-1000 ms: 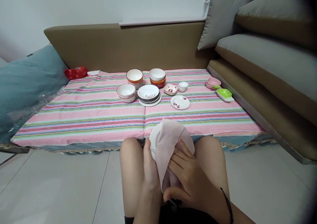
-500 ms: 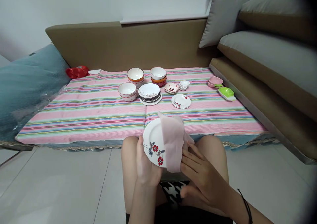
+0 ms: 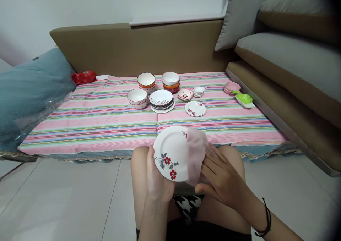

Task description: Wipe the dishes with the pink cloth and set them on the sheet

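Observation:
A round white plate point(image 3: 173, 145) with red flowers and grey leaves is held tilted over my lap. My left hand point(image 3: 160, 179) grips its lower left edge, thumb on the rim and fingers hidden beneath. A thin pale pink cloth point(image 3: 196, 154) covers the plate's right side. My right hand point(image 3: 220, 171) presses the cloth against that side, its fingers lying over the fabric and its thumb apart below. Beyond, on the striped sheet point(image 3: 106, 127), lies a pair of matching flowered plates point(image 3: 197, 108).
Stacked bowls point(image 3: 137, 97) and a plate stack point(image 3: 161, 98) stand mid-sheet, beside square dishes point(image 3: 185, 94) and small white dishes point(image 3: 198, 91). Pink bowls point(image 3: 232, 87) and a green leaf-shaped dish point(image 3: 244, 99) sit right. A red bundle point(image 3: 84, 77) lies far left. Cushions point(image 3: 290, 60) rise at right.
The cloth has slid right across the plate with my right hand, uncovering more of the plate's face and another flower near the top. My left hand stays in place.

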`<action>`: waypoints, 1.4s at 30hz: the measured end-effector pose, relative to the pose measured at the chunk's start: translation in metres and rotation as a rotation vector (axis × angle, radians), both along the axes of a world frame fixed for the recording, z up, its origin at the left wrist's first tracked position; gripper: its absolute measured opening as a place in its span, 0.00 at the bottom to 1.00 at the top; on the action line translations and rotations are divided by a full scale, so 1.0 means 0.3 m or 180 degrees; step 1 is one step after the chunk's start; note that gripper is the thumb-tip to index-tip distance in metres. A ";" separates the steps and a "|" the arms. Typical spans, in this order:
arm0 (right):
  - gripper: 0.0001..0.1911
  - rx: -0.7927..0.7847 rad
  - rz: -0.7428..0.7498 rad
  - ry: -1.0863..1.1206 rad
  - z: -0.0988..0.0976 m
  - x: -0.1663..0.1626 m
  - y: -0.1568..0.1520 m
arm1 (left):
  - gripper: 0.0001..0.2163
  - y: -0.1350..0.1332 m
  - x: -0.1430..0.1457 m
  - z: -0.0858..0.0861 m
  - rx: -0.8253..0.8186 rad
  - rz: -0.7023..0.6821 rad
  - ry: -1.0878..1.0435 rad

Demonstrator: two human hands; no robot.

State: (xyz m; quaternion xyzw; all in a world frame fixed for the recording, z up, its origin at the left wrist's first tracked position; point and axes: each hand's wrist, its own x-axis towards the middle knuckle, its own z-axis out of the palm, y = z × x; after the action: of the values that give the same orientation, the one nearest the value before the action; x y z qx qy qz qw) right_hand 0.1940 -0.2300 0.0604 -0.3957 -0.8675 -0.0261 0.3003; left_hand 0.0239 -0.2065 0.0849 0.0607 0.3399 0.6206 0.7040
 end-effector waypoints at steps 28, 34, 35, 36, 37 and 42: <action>0.28 -0.0587 0.0234 0.0131 -0.007 -0.048 -0.032 | 0.18 -0.004 0.053 -0.018 -0.0642 -0.0150 -0.0312; 0.31 -0.0535 -0.0050 0.0186 -0.002 -0.037 -0.006 | 0.20 -0.014 0.068 -0.019 -0.0486 -0.0207 -0.0278; 0.32 -0.0581 -0.0077 0.0205 0.002 -0.047 -0.002 | 0.21 -0.020 0.075 -0.023 -0.0480 -0.0288 -0.0313; 0.34 -0.0626 -0.0089 0.0224 0.006 -0.058 0.000 | 0.21 -0.025 0.080 -0.026 -0.0481 -0.0366 -0.0343; 0.36 -0.0661 -0.0073 0.0230 0.008 -0.068 0.000 | 0.22 -0.029 0.085 -0.028 -0.0486 -0.0425 -0.0362; 0.40 -0.0684 0.0161 0.0070 0.002 -0.075 -0.029 | 0.23 -0.020 0.077 -0.031 -0.0553 -0.0442 -0.0463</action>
State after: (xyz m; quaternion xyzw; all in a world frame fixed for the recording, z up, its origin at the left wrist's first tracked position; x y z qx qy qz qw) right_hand 0.1713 -0.2388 0.0609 -0.4038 -0.8717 0.0790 0.2662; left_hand 0.0472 -0.2124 0.0756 -0.0223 0.3355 0.5413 0.7706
